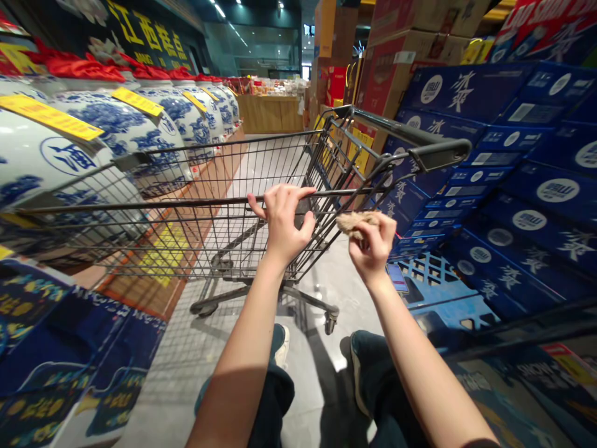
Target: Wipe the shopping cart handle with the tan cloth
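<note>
My left hand (281, 223) curls over the top rail of a wire shopping cart (200, 202), gripping the metal bar. My right hand (373, 244) is just right of that rail and pinches a rough tan piece of food (357, 223) between fingers and thumb. It looks like a dried or baked morsel, but its exact kind is hard to tell. The cart's black handle (441, 154) stands farther ahead at the right. Its basket looks empty, and its wheeled base (265, 298) sits on the floor below my hands.
Large blue-and-white porcelain jars (116, 140) with red covers and yellow labels line the left. Stacked blue cartons (527, 205) and brown boxes (396, 68) rise on the right, above a blue pallet (438, 292). A tiled aisle (261, 174) runs ahead to a wooden counter (268, 113).
</note>
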Available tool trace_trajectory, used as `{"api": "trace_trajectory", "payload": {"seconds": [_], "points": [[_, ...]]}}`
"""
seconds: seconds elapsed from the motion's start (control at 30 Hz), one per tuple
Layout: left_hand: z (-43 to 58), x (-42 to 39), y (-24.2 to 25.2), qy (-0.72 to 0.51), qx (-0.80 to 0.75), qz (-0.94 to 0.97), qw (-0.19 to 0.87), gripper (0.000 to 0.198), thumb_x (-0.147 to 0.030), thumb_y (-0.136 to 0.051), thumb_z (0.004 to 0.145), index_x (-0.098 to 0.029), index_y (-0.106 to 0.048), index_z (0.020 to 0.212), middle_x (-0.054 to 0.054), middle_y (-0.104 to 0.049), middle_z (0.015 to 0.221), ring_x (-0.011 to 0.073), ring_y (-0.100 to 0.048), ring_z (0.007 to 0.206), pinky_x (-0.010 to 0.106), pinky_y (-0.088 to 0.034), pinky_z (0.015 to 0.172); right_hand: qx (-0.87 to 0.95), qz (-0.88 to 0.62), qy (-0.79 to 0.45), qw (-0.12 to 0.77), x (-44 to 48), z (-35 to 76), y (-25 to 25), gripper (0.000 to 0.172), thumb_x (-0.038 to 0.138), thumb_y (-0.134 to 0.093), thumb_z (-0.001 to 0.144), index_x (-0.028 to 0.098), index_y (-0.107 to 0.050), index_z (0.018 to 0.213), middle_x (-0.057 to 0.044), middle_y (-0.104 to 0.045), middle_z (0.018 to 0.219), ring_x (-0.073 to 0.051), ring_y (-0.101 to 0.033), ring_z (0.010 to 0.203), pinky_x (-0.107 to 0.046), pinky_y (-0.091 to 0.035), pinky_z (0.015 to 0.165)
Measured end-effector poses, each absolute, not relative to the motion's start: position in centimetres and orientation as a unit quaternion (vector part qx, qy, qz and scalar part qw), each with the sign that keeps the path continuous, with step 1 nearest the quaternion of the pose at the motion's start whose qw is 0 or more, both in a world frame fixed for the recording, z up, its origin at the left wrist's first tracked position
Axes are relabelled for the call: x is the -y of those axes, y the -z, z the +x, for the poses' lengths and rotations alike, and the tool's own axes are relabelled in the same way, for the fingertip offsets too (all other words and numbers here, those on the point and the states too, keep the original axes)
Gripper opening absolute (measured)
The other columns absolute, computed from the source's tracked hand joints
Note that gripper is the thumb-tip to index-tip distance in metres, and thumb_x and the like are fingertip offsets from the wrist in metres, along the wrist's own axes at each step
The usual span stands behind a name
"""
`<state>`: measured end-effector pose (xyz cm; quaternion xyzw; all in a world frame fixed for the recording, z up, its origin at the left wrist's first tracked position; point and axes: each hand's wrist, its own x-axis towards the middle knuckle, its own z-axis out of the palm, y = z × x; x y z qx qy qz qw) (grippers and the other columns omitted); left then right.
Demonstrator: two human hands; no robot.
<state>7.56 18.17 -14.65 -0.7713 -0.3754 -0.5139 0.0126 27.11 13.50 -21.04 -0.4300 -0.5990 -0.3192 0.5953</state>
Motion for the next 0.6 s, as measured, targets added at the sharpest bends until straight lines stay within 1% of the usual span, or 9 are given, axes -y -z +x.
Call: {"api": "trace_trajectory", "payload": {"seconds": [0.07, 0.13, 0.17, 0.23, 0.3, 0.33, 0.4, 0.5, 0.6], "points": [[7.5, -18.1, 14.5, 0.507, 0.385, -0.772, 0.005, 0.039, -0.024, -0.056, 0.088, -0.03, -0.07, 0.124, 0.005, -0.069, 0.12, 0.0317, -0.051, 0.13, 0.06, -0.026, 0.127, 0.65, -0.445, 0.303, 0.537, -13.2, 26.0, 22.3, 0.022, 0.008, -0.06, 0.08, 0.022, -0.069, 0.094, -0.009, -0.063, 0.102, -0.023, -0.061, 0.093, -0.038, -0.057, 0.079], [7.6, -18.1, 14.5, 0.501, 0.395, -0.77, -0.005, 0.04, -0.024, -0.057, 0.088, -0.031, -0.07, 0.125, 0.005, -0.069, 0.121, 0.0323, -0.051, 0.132, 0.063, -0.018, 0.129, 0.681, -0.429, 0.294, 0.516, -12.7, 25.4, 22.2, 0.021, 0.007, -0.061, 0.081, 0.021, -0.07, 0.094, -0.009, -0.064, 0.102, -0.022, -0.061, 0.092, -0.035, -0.056, 0.077], [7.6, -18.1, 14.5, 0.502, 0.4, -0.767, -0.008, 0.041, -0.023, -0.057, 0.087, -0.032, -0.07, 0.125, 0.005, -0.069, 0.121, 0.0326, -0.05, 0.133, 0.065, -0.014, 0.13, 0.678, -0.415, 0.298, 0.528, -12.4, 25.5, 21.6, 0.023, 0.007, -0.062, 0.082, 0.022, -0.071, 0.097, -0.009, -0.064, 0.105, -0.022, -0.062, 0.095, -0.036, -0.056, 0.08], [7.8, -18.1, 14.6, 0.51, 0.403, -0.76, -0.012, 0.042, -0.022, -0.057, 0.086, -0.033, -0.071, 0.124, 0.005, -0.069, 0.121, 0.0329, -0.05, 0.135, 0.066, -0.007, 0.131, 0.641, -0.403, 0.312, 0.574, -12.0, 26.1, 20.0, 0.032, 0.007, -0.063, 0.085, 0.024, -0.073, 0.111, -0.01, -0.062, 0.116, -0.025, -0.062, 0.108, -0.043, -0.057, 0.092], [8.0, -18.1, 14.7, 0.514, 0.404, -0.757, -0.011, 0.042, -0.021, -0.057, 0.086, -0.033, -0.072, 0.124, 0.005, -0.069, 0.122, 0.0328, -0.05, 0.137, 0.067, -0.003, 0.132, 0.598, -0.426, 0.316, 0.6, -12.0, 26.9, 18.7, 0.043, 0.009, -0.062, 0.087, 0.025, -0.071, 0.126, -0.011, -0.058, 0.124, -0.029, -0.061, 0.118, -0.051, -0.055, 0.102], [8.2, -18.0, 14.8, 0.515, 0.404, -0.756, -0.009, 0.043, -0.02, -0.057, 0.086, -0.033, -0.072, 0.124, 0.005, -0.069, 0.122, 0.0326, -0.05, 0.138, 0.067, -0.001, 0.133, 0.585, -0.441, 0.316, 0.603, -12.2, 27.1, 18.5, 0.045, 0.01, -0.061, 0.088, 0.025, -0.07, 0.13, -0.012, -0.057, 0.126, -0.03, -0.061, 0.12, -0.053, -0.054, 0.103], [8.4, -18.0, 15.1, 0.51, 0.402, -0.761, -0.004, 0.045, -0.02, -0.057, 0.085, -0.033, -0.071, 0.126, 0.004, -0.069, 0.125, 0.0317, -0.049, 0.141, 0.065, 0.0, 0.134, 0.572, -0.459, 0.316, 0.602, -12.8, 27.1, 19.1, 0.042, 0.013, -0.061, 0.089, 0.024, -0.07, 0.129, -0.013, -0.057, 0.123, -0.031, -0.062, 0.118, -0.054, -0.056, 0.102], [8.2, -18.0, 15.4, 0.495, 0.385, -0.779, 0.013, 0.054, -0.02, -0.059, 0.085, -0.033, -0.065, 0.137, 0.005, -0.068, 0.136, 0.032, -0.047, 0.148, 0.063, 0.004, 0.136, 0.583, -0.457, 0.307, 0.597, -13.3, 25.9, 20.9, 0.032, 0.015, -0.064, 0.09, 0.022, -0.072, 0.12, -0.013, -0.059, 0.115, -0.03, -0.065, 0.108, -0.051, -0.061, 0.093], [7.6, -18.0, 15.5, 0.488, 0.35, -0.799, 0.028, 0.055, -0.029, -0.059, 0.093, -0.032, -0.056, 0.148, 0.008, -0.064, 0.148, 0.0343, -0.042, 0.155, 0.068, 0.005, 0.134, 0.613, -0.447, 0.287, 0.585, -12.9, 24.7, 20.9, 0.035, 0.015, -0.065, 0.092, 0.022, -0.071, 0.126, -0.014, -0.063, 0.116, -0.028, -0.067, 0.107, -0.048, -0.062, 0.091]]}}
